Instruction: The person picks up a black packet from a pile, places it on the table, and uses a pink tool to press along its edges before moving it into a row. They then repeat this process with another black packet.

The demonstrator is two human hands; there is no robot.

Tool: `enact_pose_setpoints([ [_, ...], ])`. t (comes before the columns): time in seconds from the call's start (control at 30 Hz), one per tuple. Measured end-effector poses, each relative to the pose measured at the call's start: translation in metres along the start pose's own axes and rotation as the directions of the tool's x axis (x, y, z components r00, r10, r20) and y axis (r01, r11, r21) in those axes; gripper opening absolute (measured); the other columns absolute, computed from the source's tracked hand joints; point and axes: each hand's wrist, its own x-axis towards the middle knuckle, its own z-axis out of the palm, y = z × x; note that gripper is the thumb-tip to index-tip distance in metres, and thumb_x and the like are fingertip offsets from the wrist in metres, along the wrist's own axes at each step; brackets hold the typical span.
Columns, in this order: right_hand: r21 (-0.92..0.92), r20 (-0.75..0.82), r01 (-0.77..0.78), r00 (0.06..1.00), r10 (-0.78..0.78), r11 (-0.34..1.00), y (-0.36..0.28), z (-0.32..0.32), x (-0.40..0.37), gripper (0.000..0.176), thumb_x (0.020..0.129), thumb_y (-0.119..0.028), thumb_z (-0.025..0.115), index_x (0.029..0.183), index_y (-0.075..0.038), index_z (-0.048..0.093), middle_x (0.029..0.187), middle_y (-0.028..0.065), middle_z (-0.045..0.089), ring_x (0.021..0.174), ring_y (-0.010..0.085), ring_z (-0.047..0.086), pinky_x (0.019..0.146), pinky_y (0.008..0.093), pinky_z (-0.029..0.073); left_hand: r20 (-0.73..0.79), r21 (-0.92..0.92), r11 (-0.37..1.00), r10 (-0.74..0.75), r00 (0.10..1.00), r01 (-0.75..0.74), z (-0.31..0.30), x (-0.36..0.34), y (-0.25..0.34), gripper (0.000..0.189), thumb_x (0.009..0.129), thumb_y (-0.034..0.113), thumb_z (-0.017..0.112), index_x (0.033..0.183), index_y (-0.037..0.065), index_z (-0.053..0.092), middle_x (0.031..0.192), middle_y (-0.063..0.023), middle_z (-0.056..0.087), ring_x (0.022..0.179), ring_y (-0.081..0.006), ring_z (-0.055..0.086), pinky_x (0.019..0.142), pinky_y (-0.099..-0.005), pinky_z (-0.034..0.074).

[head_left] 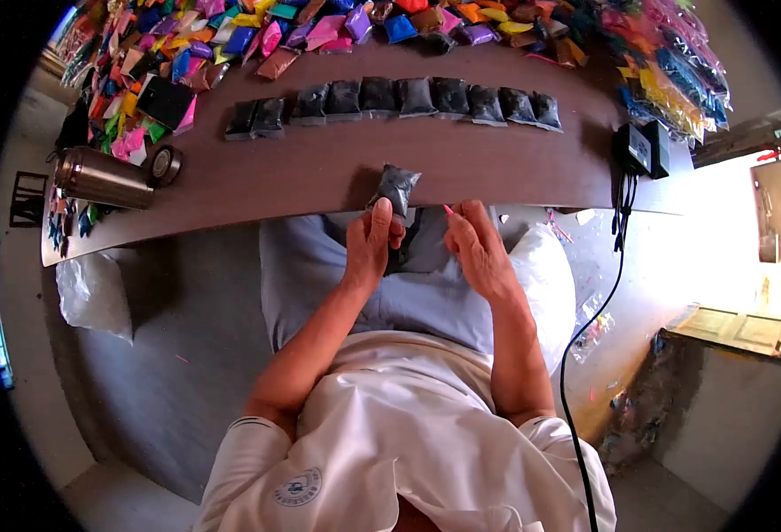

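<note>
- Fingers (380,220) of the left hand (368,250) curled and pressed together, pinching the lower end of a black packet (396,188); packet held upright at the near edge of the table (319,173), above the lap.
- Left forearm raised from the elbow; wrist straight; back of the hand towards the camera.
- Right hand (477,248) just beside the left, apart from the packet; thumb and forefinger closed on a small pink sliver (448,210) (too small to identify); remaining fingers loosely folded.
- Row of black packets (412,99) laid side by side across the middle of the table; each filled with dark material; well apart from the held one.
- Heap of coloured packets (231,40) along the far edge; many colours, piled without order.
- Steel flask (102,177) lying on its side at the left end; lid (164,165) just beside it; interior not visible.
- Black box (643,146) at the right end; cable (599,301) hanging to the floor.
</note>
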Motion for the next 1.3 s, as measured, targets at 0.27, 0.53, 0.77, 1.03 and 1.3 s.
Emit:
enact_pose_setpoints([
  [0.27, -0.481, -0.092, 0.178, 0.963, -0.252, 0.858, -0.016, 0.005, 0.013, 0.011, 0.089, -0.012, 0.055, 0.095, -0.002, 0.053, 0.074, 0.0147, 0.056, 0.064, 0.0289, 0.055, 0.06, 0.0339, 0.043, 0.016, -0.009, 1.0, -0.007, 1.0, 0.008, 0.0, 0.001, -0.004, 0.055, 0.093, 0.05, 0.044, 0.063, 0.005, 0.052, 0.059, -0.0005, 0.05, 0.053, -0.0073, 0.042, 0.049, -0.0229, 0.033],
  [0.53, -0.511, -0.097, 0.103, 0.98, -0.176, 0.853, -0.043, 0.02, 0.02, 0.01, 0.083, -0.012, 0.061, 0.086, -0.004, 0.057, 0.076, 0.0121, 0.059, 0.065, 0.0298, 0.059, 0.059, 0.037, 0.046, 0.091, -0.073, 0.997, -0.005, 0.996, 0.012, -0.002, 0.003, -0.006, 0.053, 0.097, 0.043, 0.039, 0.061, 0.006, 0.05, 0.056, 0.0009, 0.045, 0.053, -0.0062, 0.039, 0.048, -0.0227, 0.032],
  [0.77, -0.691, -0.004, 0.27, 0.927, -0.376, 0.671, -0.031, 0.038, 0.038, 0.012, 0.081, -0.016, 0.062, 0.079, -0.006, 0.055, 0.071, 0.0121, 0.059, 0.063, 0.0322, 0.059, 0.055, 0.0416, 0.044, 0.111, -0.083, 0.993, -0.068, 0.991, 0.078, 0.001, 0.0, 0.004, 0.051, 0.098, 0.04, 0.039, 0.062, 0.006, 0.051, 0.057, 0.0015, 0.046, 0.053, -0.0057, 0.038, 0.048, -0.0223, 0.032],
  [1.03, -0.786, -0.181, 0.04, 0.94, -0.291, 0.617, -0.024, 0.027, 0.057, 0.014, 0.078, -0.018, 0.064, 0.073, -0.006, 0.058, 0.068, 0.0118, 0.061, 0.063, 0.0316, 0.061, 0.057, 0.0384, 0.047, 0.17, -0.062, 0.997, -0.035, 0.985, 0.046, 0.001, 0.006, 0.009, 0.051, 0.098, 0.039, 0.039, 0.062, 0.005, 0.051, 0.056, 0.0001, 0.047, 0.052, -0.007, 0.038, 0.048, -0.0236, 0.032],
  [1.3, -0.665, -0.109, 0.161, 0.945, -0.309, 0.729, -0.036, 0.016, 0.048, 0.016, 0.077, -0.022, 0.067, 0.073, -0.008, 0.059, 0.068, 0.0098, 0.062, 0.06, 0.0298, 0.061, 0.055, 0.0389, 0.047, 0.162, -0.011, 0.997, -0.079, 0.984, 0.082, -0.006, 0.002, 0.003, 0.055, 0.098, 0.042, 0.038, 0.058, 0.005, 0.047, 0.053, 0.0001, 0.042, 0.05, -0.0074, 0.036, 0.046, -0.0254, 0.029],
])
